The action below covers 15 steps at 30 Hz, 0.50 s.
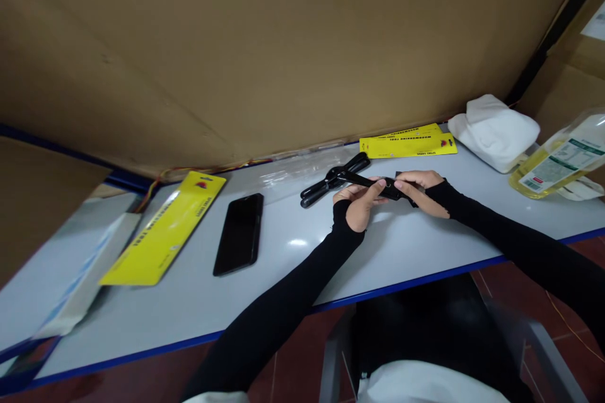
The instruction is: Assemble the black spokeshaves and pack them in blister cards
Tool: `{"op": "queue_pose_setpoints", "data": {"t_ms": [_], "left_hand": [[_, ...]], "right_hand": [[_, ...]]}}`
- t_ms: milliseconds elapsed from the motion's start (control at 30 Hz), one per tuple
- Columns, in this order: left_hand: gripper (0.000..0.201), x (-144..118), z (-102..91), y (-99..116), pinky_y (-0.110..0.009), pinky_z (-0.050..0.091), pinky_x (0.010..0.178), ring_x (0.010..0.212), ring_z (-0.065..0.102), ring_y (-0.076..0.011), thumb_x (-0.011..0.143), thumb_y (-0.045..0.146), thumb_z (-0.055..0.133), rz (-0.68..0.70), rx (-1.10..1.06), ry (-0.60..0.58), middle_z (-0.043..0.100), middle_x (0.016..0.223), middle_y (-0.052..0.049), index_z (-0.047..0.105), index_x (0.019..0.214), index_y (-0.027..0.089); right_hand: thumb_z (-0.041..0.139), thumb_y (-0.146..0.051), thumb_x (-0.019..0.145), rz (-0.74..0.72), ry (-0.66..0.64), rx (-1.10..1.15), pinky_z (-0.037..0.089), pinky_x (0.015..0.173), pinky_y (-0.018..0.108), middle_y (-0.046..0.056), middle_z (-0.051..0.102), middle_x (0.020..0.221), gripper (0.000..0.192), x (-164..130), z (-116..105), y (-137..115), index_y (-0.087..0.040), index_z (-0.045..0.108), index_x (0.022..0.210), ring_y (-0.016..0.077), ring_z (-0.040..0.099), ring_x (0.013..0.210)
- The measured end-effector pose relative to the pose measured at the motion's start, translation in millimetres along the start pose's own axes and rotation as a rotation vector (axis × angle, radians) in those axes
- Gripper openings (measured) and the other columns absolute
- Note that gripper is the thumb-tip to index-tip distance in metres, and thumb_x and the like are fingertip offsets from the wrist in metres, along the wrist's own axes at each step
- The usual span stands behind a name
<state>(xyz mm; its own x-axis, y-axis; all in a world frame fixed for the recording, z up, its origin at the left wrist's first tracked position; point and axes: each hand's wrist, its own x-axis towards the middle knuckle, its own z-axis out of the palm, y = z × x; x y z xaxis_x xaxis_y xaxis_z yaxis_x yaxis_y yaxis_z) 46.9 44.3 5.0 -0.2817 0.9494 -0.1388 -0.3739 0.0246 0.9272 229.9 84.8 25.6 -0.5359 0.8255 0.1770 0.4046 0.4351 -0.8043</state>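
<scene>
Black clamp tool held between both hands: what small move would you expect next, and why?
Probably a slight lift off the table. The left hand and right hand each pinch one end of the black clamp tool, which lies low over the surface beside a second black clamp. Raising it would free it from its neighbour; I cannot tell whether the two touch.

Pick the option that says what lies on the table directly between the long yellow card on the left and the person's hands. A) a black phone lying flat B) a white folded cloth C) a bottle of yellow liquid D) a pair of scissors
A: the black phone lies flat on the table, right of the long yellow card and left of the left hand, which with the right hand holds a black tool.
</scene>
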Motion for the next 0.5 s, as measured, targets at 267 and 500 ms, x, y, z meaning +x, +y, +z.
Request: {"op": "queue_pose_setpoints", "data": {"t_ms": [267, 500], "left_hand": [[0.045, -2.4, 3.7, -0.7, -0.039, 0.067, 0.063, 0.068, 0.077, -0.0247, 0.052, 0.042, 0.102, -0.005, 0.038, 0.027, 0.079, 0.077, -0.01, 0.078, 0.076, 0.012], [0.047, -7.0, 5.0, 1.0, -0.041, 0.068, 0.067, 0.075, 0.079, -0.0277, 0.051, 0.044, 0.102, 0.014, 0.028, 0.019, 0.08, 0.082, -0.012, 0.076, 0.073, 0.012]], "right_hand": [[0.052, -0.053, 0.102, -0.004, 0.054, -0.012, 0.032, 0.059, 0.027, -0.003, 0.049, 0.063, 0.044, -3.3, 5.1, -6.2, -0.02, 0.061, 0.075, 0.012, 0.039, 0.06], [0.049, -0.053, 0.102, -0.033, 0.039, -0.029, 0.034, 0.063, 0.028, -0.002, 0.051, 0.065, 0.043, 1.5, 4.8, 0.0, -0.02, 0.061, 0.077, 0.0127, 0.042, 0.063]]}}
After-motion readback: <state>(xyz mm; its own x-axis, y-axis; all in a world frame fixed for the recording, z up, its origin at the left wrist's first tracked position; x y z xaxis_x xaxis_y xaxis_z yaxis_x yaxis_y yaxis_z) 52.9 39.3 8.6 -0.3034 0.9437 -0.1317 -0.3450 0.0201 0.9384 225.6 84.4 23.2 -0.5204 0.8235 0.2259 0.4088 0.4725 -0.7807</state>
